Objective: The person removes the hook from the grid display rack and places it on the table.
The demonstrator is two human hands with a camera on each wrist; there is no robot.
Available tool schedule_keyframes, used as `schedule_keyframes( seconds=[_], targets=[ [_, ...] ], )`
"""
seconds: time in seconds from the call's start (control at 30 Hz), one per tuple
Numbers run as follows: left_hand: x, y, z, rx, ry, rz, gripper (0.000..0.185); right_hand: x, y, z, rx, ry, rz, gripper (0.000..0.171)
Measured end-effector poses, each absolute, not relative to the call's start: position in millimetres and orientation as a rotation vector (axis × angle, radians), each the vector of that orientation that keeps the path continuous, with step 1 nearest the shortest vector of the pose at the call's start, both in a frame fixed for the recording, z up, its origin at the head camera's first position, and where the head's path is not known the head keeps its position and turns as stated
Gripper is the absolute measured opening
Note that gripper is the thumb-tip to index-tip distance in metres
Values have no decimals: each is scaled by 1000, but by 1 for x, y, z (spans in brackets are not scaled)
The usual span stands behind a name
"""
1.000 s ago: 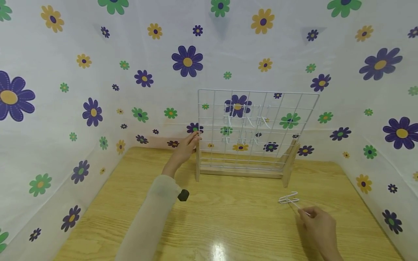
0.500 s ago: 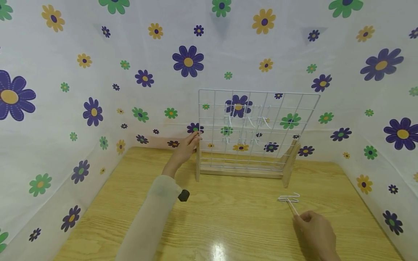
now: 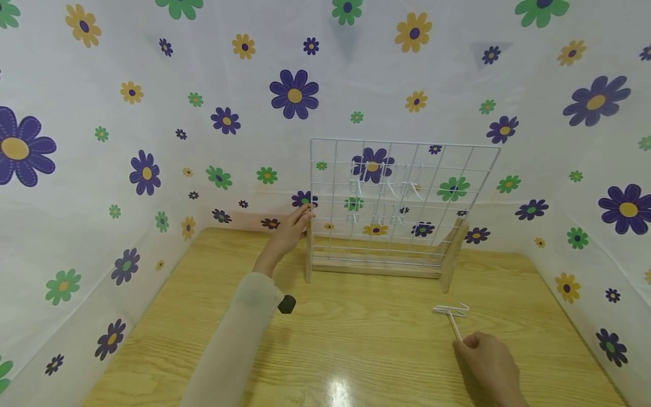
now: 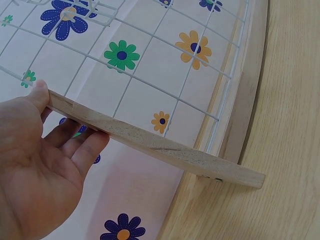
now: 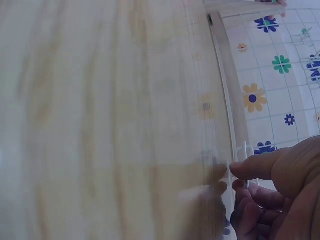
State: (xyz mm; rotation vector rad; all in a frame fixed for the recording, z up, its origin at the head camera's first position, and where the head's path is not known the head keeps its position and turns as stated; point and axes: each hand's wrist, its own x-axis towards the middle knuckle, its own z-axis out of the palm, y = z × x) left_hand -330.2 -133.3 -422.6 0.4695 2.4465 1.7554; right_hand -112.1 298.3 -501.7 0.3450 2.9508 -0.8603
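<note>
A white wire grid panel (image 3: pixel 407 143) stands upright in a wooden stand, whose left post (image 3: pixel 308 257) my left hand (image 3: pixel 287 233) grips near its top. In the left wrist view the thumb lies on one side of that wooden post (image 4: pixel 160 145) and the fingers curl against the other. My right hand (image 3: pixel 492 362) pinches the stem of a white wire hook (image 3: pixel 455 327), held at the right in front of the stand, its wider wire end pointing away from me. In the right wrist view, thumb and fingers (image 5: pixel 250 170) meet at the stem, and the hook is partly hidden.
Several white hooks (image 3: pixel 390 189) hang in two rows on the grid's middle. The stand's right post (image 3: pixel 450 265) rises behind the held hook. Flower-printed white cloth (image 3: pixel 244 158) encloses the wooden table (image 3: pixel 356 328) at the back and sides.
My right hand has shifted slightly left and toward me, turning the hook so its stem points more nearly straight away from me. My left hand has kept its place on the post.
</note>
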Motion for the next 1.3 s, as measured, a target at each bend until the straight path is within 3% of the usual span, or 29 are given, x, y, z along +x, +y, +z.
schedule_keyframes(
  seconds=[1.3],
  targets=[
    [-330,-132,-421,467,2425,1771,56,-113,298,-503,301,2967,-835,30]
  ],
)
